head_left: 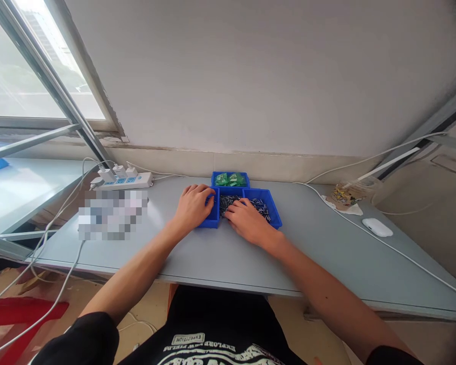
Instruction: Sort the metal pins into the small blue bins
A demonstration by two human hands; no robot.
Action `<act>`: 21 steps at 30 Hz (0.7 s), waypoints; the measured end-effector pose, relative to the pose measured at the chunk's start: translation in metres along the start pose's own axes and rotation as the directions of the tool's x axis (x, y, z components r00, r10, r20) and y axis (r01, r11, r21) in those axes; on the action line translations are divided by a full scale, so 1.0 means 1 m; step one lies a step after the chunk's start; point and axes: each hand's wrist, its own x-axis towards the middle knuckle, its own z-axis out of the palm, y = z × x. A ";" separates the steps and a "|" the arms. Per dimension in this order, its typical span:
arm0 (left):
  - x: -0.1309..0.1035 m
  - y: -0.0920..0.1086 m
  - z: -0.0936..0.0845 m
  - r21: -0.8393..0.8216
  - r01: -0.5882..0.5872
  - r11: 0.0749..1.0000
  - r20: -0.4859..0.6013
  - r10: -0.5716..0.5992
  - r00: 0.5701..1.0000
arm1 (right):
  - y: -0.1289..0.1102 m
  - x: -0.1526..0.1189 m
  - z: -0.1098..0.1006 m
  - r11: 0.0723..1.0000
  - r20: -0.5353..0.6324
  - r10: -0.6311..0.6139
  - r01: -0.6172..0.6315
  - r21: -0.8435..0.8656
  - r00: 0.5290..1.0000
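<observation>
Three blue plastic bins stand side by side in the middle of the table, with a fourth behind them. My left hand [193,205] rests over the left bin [212,223], its fingers curled inward at the bin and the fingertips partly hidden. Small dark metal screws [228,201] fill the middle bin, where my right hand [251,220] dips with bent fingers close together. More screws [260,207] lie in the right bin [275,215], partly under that hand. Whatever either hand may hold is too small or too covered to name.
Green packets [230,179] sit in the rear bin [215,181]. A power strip [133,181] with chargers is at the back left, near a blurred object [112,215]. On the right are a white case [377,227], a cup [349,195] and a long white cable [403,243].
</observation>
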 end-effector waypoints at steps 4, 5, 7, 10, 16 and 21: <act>0.000 0.002 -0.001 -0.022 -0.018 1.000 0.007 0.018 1.000 | 0.001 0.000 -0.001 1.000 0.038 -0.010 0.010 0.002 0.999; 0.000 0.002 0.000 -0.024 -0.025 0.999 0.009 0.025 1.000 | 0.001 -0.001 -0.001 1.000 0.045 -0.017 0.017 0.008 0.999; 0.000 0.002 0.000 -0.028 -0.041 0.999 0.010 0.041 0.999 | 0.001 -0.001 -0.002 0.999 0.057 -0.030 0.029 0.025 0.998; 0.000 0.002 0.000 -0.041 -0.063 0.997 0.013 0.063 0.998 | 0.002 0.000 -0.002 0.997 0.068 -0.052 0.048 0.056 0.996; 0.000 0.003 0.000 -0.067 -0.077 0.995 0.012 0.078 0.997 | 0.003 0.001 -0.004 0.990 0.068 -0.119 0.113 0.085 0.991; 0.000 0.003 0.000 -0.085 -0.098 0.992 -0.003 0.098 0.995 | 0.003 0.001 -0.007 0.984 0.013 -0.158 0.157 0.078 0.987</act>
